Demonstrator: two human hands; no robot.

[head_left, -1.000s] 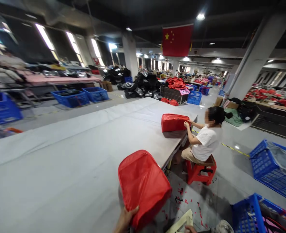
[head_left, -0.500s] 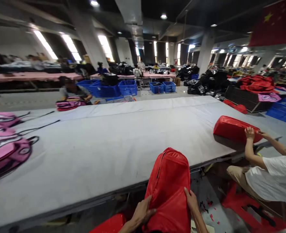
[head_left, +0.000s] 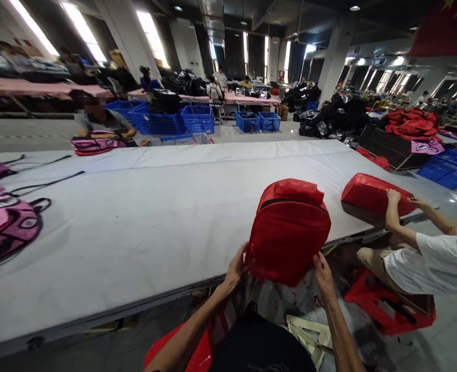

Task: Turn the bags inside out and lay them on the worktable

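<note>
A red backpack with a dark zipper across its upper part is held up in front of me, over the near edge of the white-covered table. My left hand grips its lower left side. On its lower right side, my right hand has its fingers closed at the edge. Some fingertips are hidden behind the bag. Below my left forearm lies another piece of shiny red material, partly covered by the arm.
At the right, a co-worker in a white shirt handles another red bag on the table. Pink backpacks lie at the left. Across the table, a person works on a pink bag. A red stool stands lower right.
The red backpack has risen and moved forward over the table edge, and its zippered top now faces me more upright. Both hands have moved up with it. The view has tilted down.
</note>
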